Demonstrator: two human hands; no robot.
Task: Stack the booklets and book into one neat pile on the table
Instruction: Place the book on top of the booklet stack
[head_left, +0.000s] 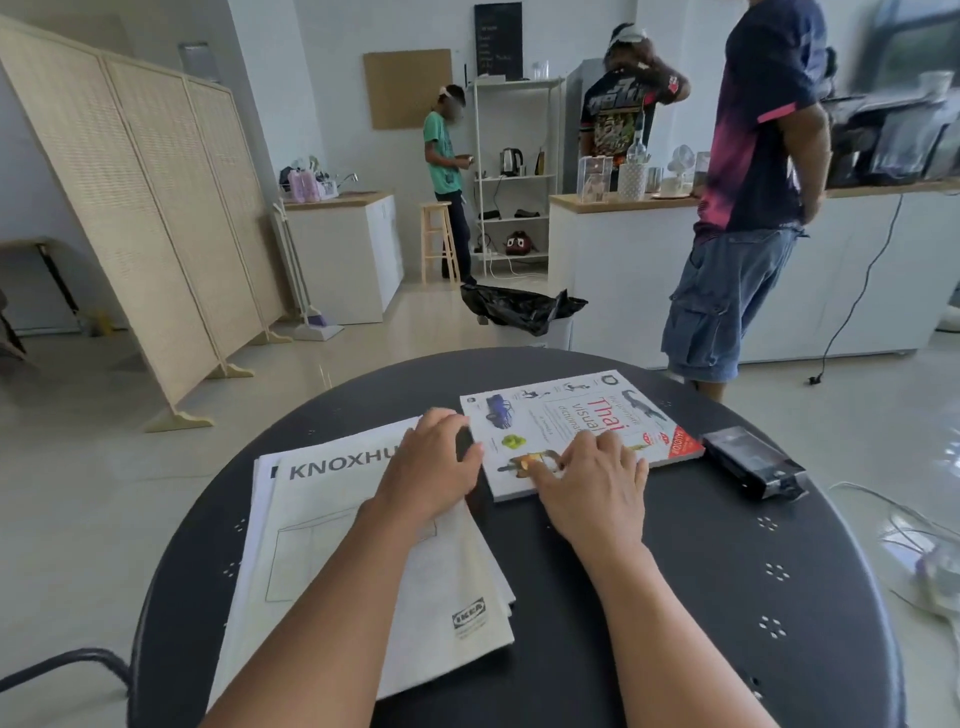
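White assembly booklets (332, 551) lie overlapped on the left half of the round black table (675, 597), the top one printed KNOXHULT. To their right lies a white Thai visual dictionary book (550, 415) with a red corner, flat and upside down to me. My left hand (431, 467) rests on the booklets' far right corner, fingers curled over that edge toward the book's left side. My right hand (592, 478) lies on the book's near part, fingers spread and pressing on the cover.
A small black device (753, 462) sits on the table right of the book. Beyond the table stand a bin with a black bag (519, 312), a white counter (623, 260) and three people. A folding screen (130, 218) is at left; cables lie on the floor at right.
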